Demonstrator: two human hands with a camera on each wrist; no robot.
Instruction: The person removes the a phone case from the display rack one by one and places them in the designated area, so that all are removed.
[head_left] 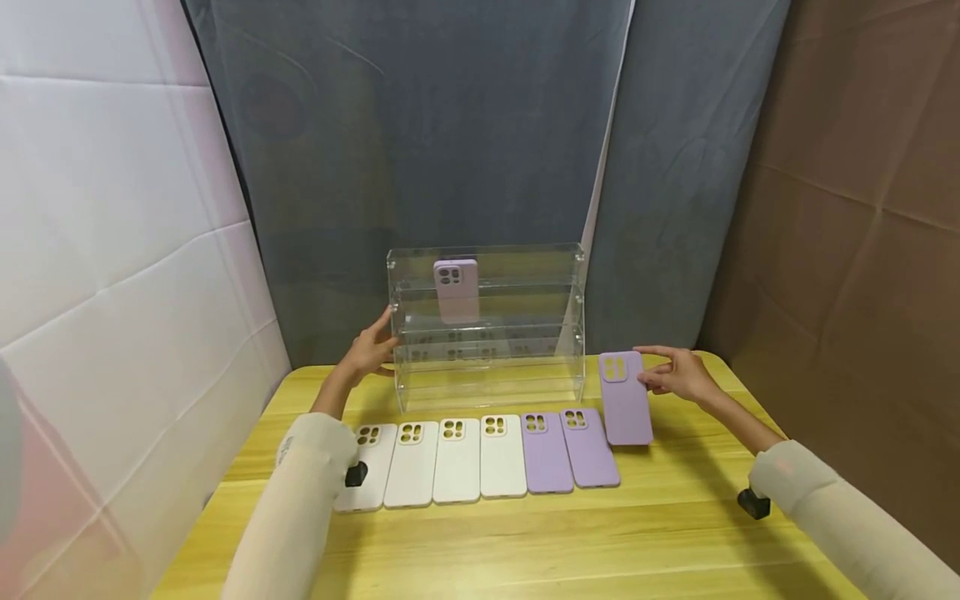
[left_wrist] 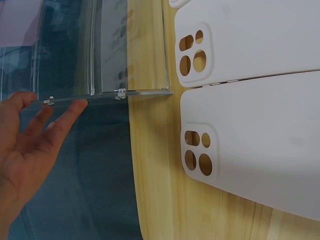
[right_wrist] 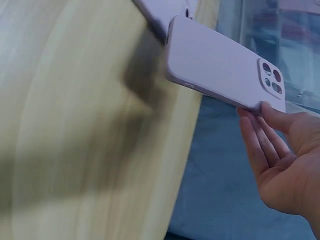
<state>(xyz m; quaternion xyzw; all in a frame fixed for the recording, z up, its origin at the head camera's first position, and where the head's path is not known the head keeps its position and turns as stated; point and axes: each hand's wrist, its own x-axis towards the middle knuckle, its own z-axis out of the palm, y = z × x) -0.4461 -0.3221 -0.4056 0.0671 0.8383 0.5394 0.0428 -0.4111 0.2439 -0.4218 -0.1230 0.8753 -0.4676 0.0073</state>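
My right hand (head_left: 678, 375) pinches a purple phone case (head_left: 626, 400) by its side edge, near the camera cutouts. The case is raised and tilted, its lower end beside the row on the table; in the right wrist view its shadow falls on the wood. My left hand (head_left: 367, 346) touches the left side panel of a clear acrylic tiered display stand (head_left: 491, 387), fingers spread along the edge. Another purple phone case (head_left: 457, 292) stands upright on an upper tier of that stand.
In front of the stand lies a row of phone cases: several white phone cases (head_left: 457, 462) at left, two purple phone cases (head_left: 547, 454) at right. All rest on a yellow wood-grain table (head_left: 480, 554). A grey curtain (head_left: 450, 150) hangs behind; cloth walls flank both sides.
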